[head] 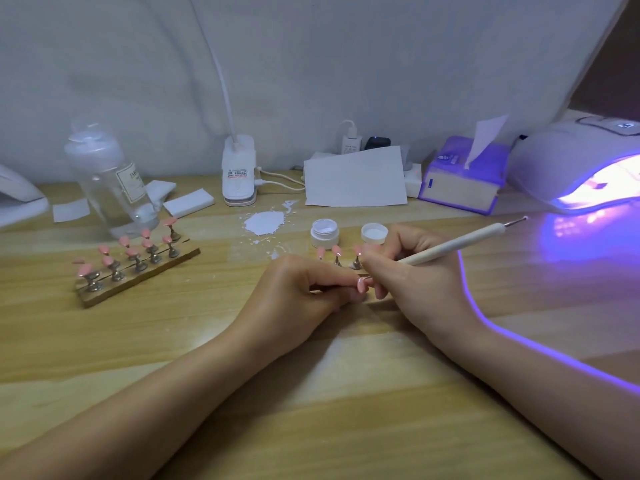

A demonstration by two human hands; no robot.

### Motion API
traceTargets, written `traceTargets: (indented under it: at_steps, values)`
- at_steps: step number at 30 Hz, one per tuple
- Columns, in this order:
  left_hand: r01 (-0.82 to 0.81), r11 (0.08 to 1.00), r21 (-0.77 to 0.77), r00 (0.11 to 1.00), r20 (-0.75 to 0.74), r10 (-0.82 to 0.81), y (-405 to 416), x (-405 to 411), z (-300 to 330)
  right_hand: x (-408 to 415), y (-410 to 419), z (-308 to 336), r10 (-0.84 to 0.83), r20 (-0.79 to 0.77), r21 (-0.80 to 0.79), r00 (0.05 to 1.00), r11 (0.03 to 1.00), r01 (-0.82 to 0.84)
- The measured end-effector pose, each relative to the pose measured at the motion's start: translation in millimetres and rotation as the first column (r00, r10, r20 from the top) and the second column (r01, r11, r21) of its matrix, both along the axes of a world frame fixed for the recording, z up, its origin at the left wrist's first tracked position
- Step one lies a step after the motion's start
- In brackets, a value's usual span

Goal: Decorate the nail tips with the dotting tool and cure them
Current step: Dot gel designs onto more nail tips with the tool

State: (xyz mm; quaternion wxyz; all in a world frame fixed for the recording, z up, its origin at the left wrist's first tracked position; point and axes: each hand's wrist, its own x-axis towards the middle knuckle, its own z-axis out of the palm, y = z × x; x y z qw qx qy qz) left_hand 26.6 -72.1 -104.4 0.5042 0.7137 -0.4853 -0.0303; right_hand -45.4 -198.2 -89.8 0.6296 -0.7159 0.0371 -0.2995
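Note:
My left hand [301, 292] pinches a small stand carrying a pink nail tip [361, 285] at the table's middle. My right hand [412, 282] grips a white dotting tool [460, 244] like a pen, its lower end at that tip and its metal point sticking up to the right. Behind my hands stand a few more pink tips [336, 252] on metal stands. An open white jar [324, 233] and its lid [374, 233] sit just beyond. A wooden holder [138, 275] with several pink tips lies at the left. The curing lamp [581, 168] glows violet at the right.
A clear pump bottle [110, 181] stands at the back left beside white pads [188, 202]. A white paint smear [265, 222] marks the wooden table [311, 393]. Behind are a clip lamp base [239, 174], a paper sheet [355, 178] and a tissue box [462, 178].

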Motion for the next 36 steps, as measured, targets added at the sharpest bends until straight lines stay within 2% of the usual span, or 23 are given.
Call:
traceTargets:
  at_steps: [36]
  values:
    - [0.002, 1.0, 0.028, 1.0, -0.01, -0.002, 1.2, 0.1, -1.0, -0.4, 1.7, 1.3, 0.037, 0.006, 0.024, 0.999, 0.999, -0.037]
